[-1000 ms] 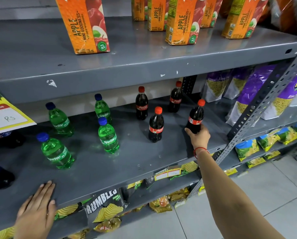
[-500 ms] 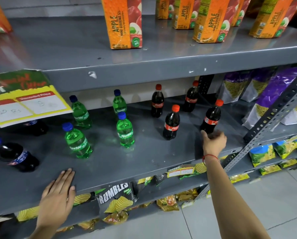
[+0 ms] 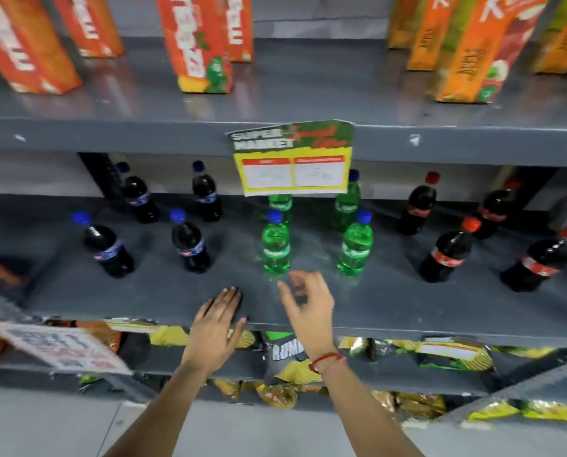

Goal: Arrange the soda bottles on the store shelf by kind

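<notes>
Matte grey metal shelf [image 3: 407, 308] – twelve glossy plastic bottles upright in three groups: dark blue-capped bottles [image 3: 189, 244] left, green bottles [image 3: 275, 247] centre, dark red-capped bottles [image 3: 448, 253] right; left hand [image 3: 214, 328] flat on shelf edge, empty; right hand [image 3: 308, 306] loosely open, empty, just before the green bottles.

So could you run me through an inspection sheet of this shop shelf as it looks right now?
Surface: grey metal shelf, scuffed.
Job's things: four dark blue-capped bottles left; four green bottles middle, two partly behind the price sign; four red-capped cola bottles right. All upright, grouped by kind.
Clutter: nothing seen.
Grippers: left hand flat on the shelf edge; right hand open, empty, near the front green bottle.
Cables: nothing seen.
Surroundings: juice cartons above, snack packets below.
</notes>
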Demonstrator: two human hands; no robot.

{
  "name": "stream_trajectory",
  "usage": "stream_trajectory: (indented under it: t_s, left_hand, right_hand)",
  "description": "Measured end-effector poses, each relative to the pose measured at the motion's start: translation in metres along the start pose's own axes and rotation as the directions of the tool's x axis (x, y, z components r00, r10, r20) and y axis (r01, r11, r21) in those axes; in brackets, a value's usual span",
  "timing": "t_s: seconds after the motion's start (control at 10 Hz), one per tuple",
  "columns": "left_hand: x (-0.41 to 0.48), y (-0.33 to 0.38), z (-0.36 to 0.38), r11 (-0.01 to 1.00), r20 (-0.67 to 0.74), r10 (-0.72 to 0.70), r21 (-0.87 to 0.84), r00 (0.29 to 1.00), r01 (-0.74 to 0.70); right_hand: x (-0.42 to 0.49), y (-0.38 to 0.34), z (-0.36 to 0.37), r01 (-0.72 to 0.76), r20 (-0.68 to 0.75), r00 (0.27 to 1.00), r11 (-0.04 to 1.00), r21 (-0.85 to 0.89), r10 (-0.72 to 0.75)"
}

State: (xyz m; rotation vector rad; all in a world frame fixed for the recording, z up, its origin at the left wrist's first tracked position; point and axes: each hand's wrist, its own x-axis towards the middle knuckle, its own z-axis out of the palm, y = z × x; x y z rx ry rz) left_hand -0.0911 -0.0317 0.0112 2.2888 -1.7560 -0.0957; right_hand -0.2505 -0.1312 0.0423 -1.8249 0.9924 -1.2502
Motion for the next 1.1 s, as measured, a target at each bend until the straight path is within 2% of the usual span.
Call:
stream_trajectory:
  t_s: [0.1, 0.2, 0.3, 0.5, 0.8, 1.1]
  left_hand:
    - [-0.011, -0.024, -0.009, 0.998, -0.005, -0.065, -0.025, 0.998, 0.065]
    - [-0.022, -0.044, -0.017, 0.995, 0.021, -0.095, -0.009, 0.995, 0.096]
    - [-0.029, -0.055, -0.019, 0.998, 0.042, -0.069, 0.011, 0.997, 0.069]
    - [-0.031, -0.059, -0.015, 0.996, 0.071, -0.085, 0.002, 0.994, 0.085]
    - [-0.03, -0.069, -0.006, 0.998, 0.005, -0.036, 0.048, 0.999, 0.036]
    - [-0.029, -0.075, 0.0, 0.999, -0.032, 0.01, 0.033, 0.999, -0.009]
  right_hand:
    - [0.012, -0.021, 0.051, 0.006, 0.234, 0.972, 1.0, -0.026, 0.0]
    - [0.027, -0.028, 0.094, -0.06, 0.403, 0.91, 0.993, -0.105, 0.097]
    - [0.033, -0.031, 0.13, -0.054, 0.48, 0.864, 0.975, -0.214, 0.153]
    - [0.037, -0.041, 0.182, -0.163, 0.441, 0.859, 0.956, -0.245, 0.26]
    - [0.036, -0.041, 0.207, -0.248, 0.232, 0.925, 0.942, -0.228, 0.3]
    - [0.035, -0.044, 0.205, -0.271, 0.224, 0.921, 0.938, -0.218, 0.318]
